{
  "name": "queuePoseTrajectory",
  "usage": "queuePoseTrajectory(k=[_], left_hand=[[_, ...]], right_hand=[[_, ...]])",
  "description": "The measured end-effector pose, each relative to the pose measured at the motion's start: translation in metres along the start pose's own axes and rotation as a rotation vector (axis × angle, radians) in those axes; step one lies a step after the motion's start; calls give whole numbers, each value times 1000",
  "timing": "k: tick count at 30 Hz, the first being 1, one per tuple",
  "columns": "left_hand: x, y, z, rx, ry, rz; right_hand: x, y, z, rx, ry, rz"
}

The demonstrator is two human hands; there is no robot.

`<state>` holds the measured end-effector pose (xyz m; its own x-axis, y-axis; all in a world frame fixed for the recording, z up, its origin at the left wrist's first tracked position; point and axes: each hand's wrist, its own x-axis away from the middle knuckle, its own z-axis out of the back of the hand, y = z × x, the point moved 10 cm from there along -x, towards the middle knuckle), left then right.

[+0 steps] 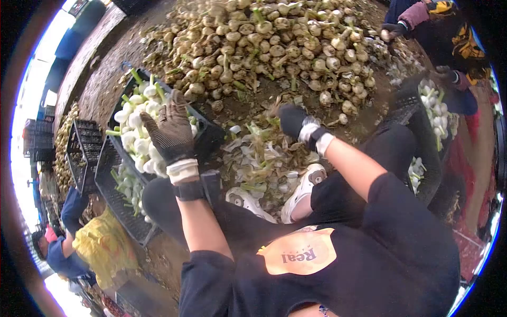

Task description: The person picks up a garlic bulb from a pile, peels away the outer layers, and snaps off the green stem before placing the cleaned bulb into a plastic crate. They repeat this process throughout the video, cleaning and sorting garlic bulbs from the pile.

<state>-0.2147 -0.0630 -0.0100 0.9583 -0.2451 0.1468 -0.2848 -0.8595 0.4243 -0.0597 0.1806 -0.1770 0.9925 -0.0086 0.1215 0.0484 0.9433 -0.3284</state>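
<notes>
The gloved left hand (171, 132) hovered open and empty over the black crate (211, 138) of white bulbs (138, 143) at left. The right hand (293, 119) touched the bulb pile (274, 47) at its near edge, grip unclear. An orange shirt patch (299, 257) read "Real"

Daylight was diffuse and bright; shadows were soft. Overexposed glare washed out the left edge. Fisheye distortion curved the periphery inside a dark circular vignette. The garlic pile (274, 47) rendered sharp; the margins smeared.
</notes>
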Motion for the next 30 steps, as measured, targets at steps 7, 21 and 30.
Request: queuePoseTrajectory(k=[7,21,30], left_hand=[[35,-65,-26,-296,-232,129],[55,-133,-8,-732,-192,357],[67,-130,-16,-846,-284,297]], right_hand=[[32,182,2,149,-111,-651],[18,212,4,110,384,-506],[34,284,-78,-196,82,-815]])
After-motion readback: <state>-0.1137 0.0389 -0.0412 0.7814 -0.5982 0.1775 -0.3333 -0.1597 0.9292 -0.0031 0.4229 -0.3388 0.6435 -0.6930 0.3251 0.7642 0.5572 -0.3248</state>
